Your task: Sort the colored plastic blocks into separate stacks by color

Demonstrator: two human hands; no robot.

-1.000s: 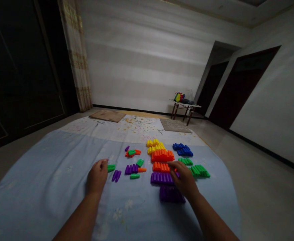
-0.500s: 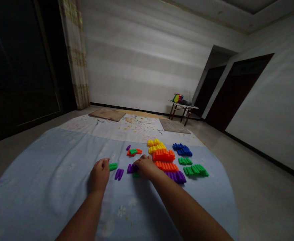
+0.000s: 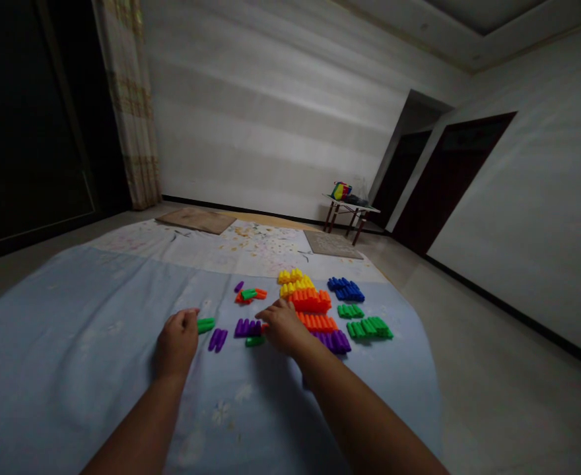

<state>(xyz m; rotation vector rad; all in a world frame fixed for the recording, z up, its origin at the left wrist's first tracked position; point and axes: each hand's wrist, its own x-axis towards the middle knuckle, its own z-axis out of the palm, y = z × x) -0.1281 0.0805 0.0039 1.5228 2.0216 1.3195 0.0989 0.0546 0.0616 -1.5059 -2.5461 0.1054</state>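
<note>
My left hand [image 3: 176,342] is closed at the left, its fingertips on a green finger-shaped plastic piece [image 3: 206,325]. A pair of purple pieces [image 3: 218,340] lies just right of it. My right hand [image 3: 281,324] hovers low with its index finger stretched left over the end of a purple row [image 3: 247,327]. A bit of orange shows beneath its fingers; whether the hand touches that is hidden. Below this row lies a dark green piece [image 3: 254,341]. Beyond it sits a small pile of orange and green pieces [image 3: 249,295], with a lone purple piece [image 3: 239,286] behind.
Right of my hands lie yellow rows [image 3: 296,286], orange rows [image 3: 310,301], a purple row [image 3: 336,341], blue rows [image 3: 346,289] and green rows [image 3: 370,328]. A blue cloth [image 3: 97,330] covers the table. Brown boards [image 3: 196,220] and a small side table [image 3: 352,206] stand farther off.
My right hand has drawn back slightly rightward from the purple row, uncovering more of it and the green piece below. The view has shifted a little; my left hand stays by the green piece.
</note>
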